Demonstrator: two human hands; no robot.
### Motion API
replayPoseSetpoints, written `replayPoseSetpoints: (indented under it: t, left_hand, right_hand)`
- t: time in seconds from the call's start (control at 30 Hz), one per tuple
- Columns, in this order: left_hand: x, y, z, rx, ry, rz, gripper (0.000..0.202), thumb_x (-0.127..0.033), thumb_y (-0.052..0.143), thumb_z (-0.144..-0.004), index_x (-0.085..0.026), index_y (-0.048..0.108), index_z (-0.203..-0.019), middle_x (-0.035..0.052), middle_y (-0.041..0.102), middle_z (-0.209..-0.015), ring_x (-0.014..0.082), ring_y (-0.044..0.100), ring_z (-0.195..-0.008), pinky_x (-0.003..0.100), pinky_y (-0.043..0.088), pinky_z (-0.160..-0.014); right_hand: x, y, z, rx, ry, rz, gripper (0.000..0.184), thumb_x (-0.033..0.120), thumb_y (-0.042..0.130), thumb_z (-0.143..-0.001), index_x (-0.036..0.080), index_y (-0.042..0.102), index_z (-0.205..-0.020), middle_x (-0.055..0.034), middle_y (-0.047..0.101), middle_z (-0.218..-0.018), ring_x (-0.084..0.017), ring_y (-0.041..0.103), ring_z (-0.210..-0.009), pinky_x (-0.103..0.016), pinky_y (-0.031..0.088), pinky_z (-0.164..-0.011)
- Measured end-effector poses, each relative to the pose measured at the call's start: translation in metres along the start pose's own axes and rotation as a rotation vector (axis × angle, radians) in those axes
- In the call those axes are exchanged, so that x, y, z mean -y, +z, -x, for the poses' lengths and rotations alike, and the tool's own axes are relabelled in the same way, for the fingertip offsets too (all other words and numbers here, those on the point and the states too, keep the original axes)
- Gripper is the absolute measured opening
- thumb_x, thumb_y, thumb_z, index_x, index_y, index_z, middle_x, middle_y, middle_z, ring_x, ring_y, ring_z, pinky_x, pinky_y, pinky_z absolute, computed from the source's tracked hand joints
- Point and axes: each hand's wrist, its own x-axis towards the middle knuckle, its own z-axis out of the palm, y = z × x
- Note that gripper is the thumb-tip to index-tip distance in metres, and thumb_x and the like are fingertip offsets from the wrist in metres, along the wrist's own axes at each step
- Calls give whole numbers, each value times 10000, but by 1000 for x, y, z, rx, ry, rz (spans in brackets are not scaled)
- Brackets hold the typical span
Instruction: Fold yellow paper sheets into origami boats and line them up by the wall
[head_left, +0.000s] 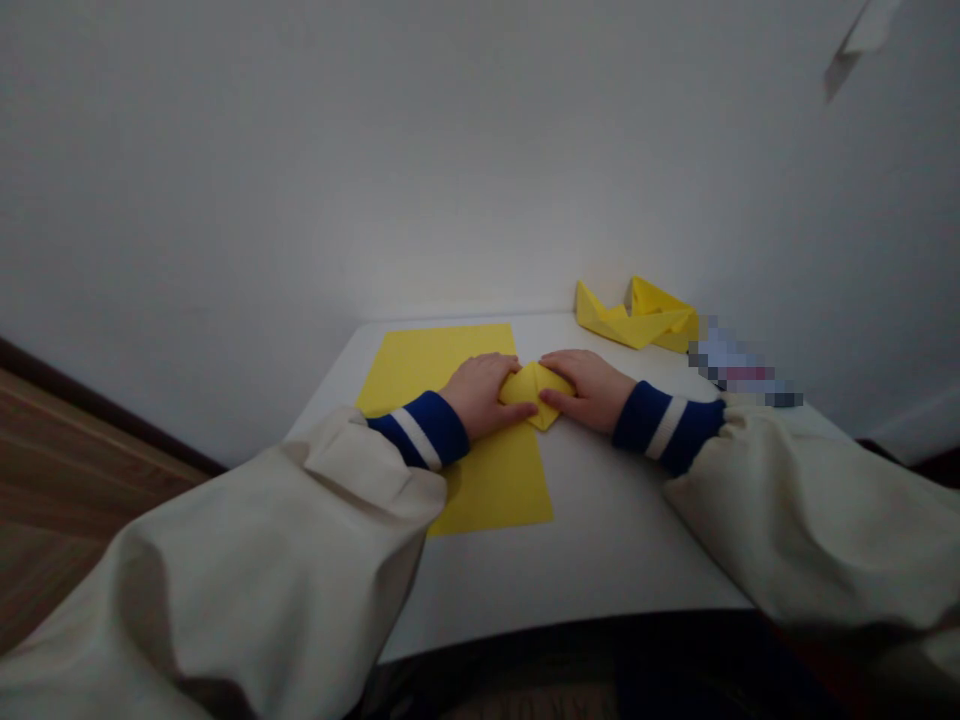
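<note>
Between my two hands is a small piece of folded yellow paper (537, 385), with a crease running down its middle and a point toward me. My left hand (484, 393) grips its left side, thumb on top near the crease. On the opposite side my right hand (591, 388) grips it the same way, fingers along the far edge. The fingers partly hide the paper's sides. Under my left hand and forearm lies a flat yellow sheet (495, 490) on the white table.
Folded yellow paper boats (634, 325) stand at the back right of the white table (600, 560), close to the wall (465, 150). Beside them lies a blurred-out item (742, 365). A wooden surface (60, 500) is at the far left.
</note>
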Motion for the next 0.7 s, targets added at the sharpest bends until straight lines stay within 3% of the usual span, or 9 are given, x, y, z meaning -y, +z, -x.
replayPoseSetpoints:
  t: [0.17,0.27,0.37,0.47,0.57,0.7]
  left_hand:
    - [2,0,-1,-3,-87,180,490,-364,700,-676,-107,542,-1062,155,614,-1121,275,565,-1058,446,429,-922]
    - [2,-2,0,-80,-101,453,448,-262,694,-680,-125,498,-1059,111,642,-1038,211,616,-961,370,489,-837]
    - [0,-8,0,-236,-30,614,327,-235,636,-740,-162,488,-1023,58,639,-1019,148,640,-875,293,512,-761]
    - [-5,-17,1,-419,68,496,173,-251,609,-782,-172,547,-923,29,651,-946,124,637,-807,271,504,-749]
    - [-10,-25,3,-494,236,350,85,-249,564,-829,-172,598,-843,22,676,-838,121,628,-787,258,491,-742]
    - [-12,-31,3,-536,366,228,112,-266,554,-849,-178,620,-874,37,685,-835,130,628,-792,275,479,-743]
  right_hand:
    - [-1,3,0,-103,0,-131,479,395,561,-745,90,579,-1114,-181,579,-1180,-263,519,-1111,-442,393,-957]
    - [4,0,-2,-176,-32,-313,488,360,576,-743,111,541,-1161,-150,605,-1133,-226,557,-1040,-407,452,-880]
    - [12,-9,-3,-262,-90,-403,464,338,563,-775,162,520,-1202,-115,604,-1158,-197,571,-1015,-383,460,-863]
    - [19,-19,-1,-371,-161,-285,366,326,533,-819,194,563,-1159,-86,637,-1118,-190,575,-1007,-381,434,-887]
    - [22,-26,2,-457,-258,-214,255,298,493,-858,217,617,-1065,-56,676,-1005,-166,590,-956,-353,428,-877]
    - [27,-29,4,-506,-231,-163,202,324,514,-849,244,646,-980,-44,677,-918,-173,593,-916,-361,428,-849]
